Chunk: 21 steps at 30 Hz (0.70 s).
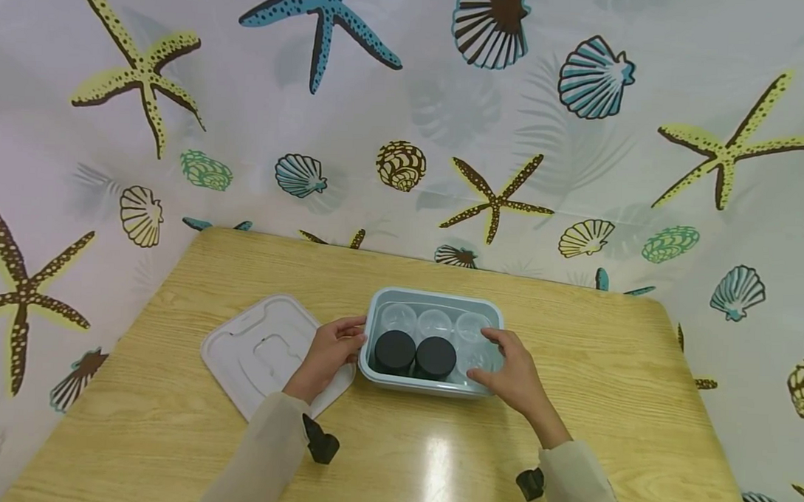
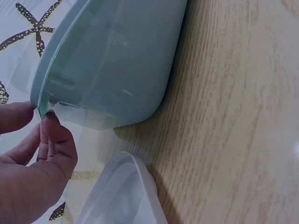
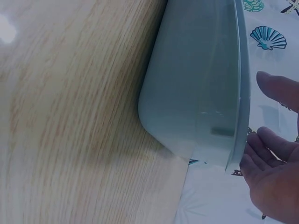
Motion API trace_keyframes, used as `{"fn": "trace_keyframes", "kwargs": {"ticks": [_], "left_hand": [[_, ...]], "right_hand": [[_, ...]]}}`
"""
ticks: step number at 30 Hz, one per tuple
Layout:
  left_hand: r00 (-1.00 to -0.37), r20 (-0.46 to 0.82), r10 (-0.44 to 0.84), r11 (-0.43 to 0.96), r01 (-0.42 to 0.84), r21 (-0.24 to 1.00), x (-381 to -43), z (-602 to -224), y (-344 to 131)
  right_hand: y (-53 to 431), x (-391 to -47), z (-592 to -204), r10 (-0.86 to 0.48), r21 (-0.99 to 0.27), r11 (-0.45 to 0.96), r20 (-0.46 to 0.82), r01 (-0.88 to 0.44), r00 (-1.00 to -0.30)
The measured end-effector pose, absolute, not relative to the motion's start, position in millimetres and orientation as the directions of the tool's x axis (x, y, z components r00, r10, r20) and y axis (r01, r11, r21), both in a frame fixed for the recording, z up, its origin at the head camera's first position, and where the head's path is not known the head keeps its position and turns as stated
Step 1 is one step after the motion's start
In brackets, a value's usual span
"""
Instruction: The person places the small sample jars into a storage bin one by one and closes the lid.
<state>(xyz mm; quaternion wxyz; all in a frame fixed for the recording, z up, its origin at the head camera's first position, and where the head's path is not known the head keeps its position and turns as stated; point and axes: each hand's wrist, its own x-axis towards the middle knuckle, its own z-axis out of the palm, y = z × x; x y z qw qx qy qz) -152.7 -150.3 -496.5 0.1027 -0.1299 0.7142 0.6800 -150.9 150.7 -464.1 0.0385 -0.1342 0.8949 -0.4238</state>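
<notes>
A pale blue plastic storage box (image 1: pixel 430 386) stands on the table, its top uncovered. Inside sit two black-topped jars, one at the left (image 1: pixel 395 352) and one beside it (image 1: pixel 435 358), along with several clear round containers (image 1: pixel 435 324). My left hand (image 1: pixel 328 352) is at the box's left end; in the left wrist view, thumb and finger pinch the box's rim (image 2: pixel 44 70). Over the right end, my right hand (image 1: pixel 514 373) spreads its thumb and fingers apart above the clear containers. The right wrist view shows its fingers (image 3: pixel 271 144) close to the rim, nothing gripped.
A whitish plastic lid (image 1: pixel 265 350) lies flat to the left of the box, partly under my left forearm. The wooden table (image 1: pixel 590 376) backs onto a curtain (image 1: pixel 380 117) printed with shells and starfish, which also rises at both sides.
</notes>
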Motion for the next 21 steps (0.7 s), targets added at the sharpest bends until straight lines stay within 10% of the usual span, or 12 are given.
{"fn": "trace_keyframes", "kwargs": {"ticks": [21], "left_hand": [[-0.944, -0.328, -0.037, 0.048, -0.330, 0.943, -149.8, -487.4, -162.1]], "right_hand": [[163.0, -132.1, -461.8, -0.177, -0.811, 0.553, 0.111, -0.192, -0.978]]}}
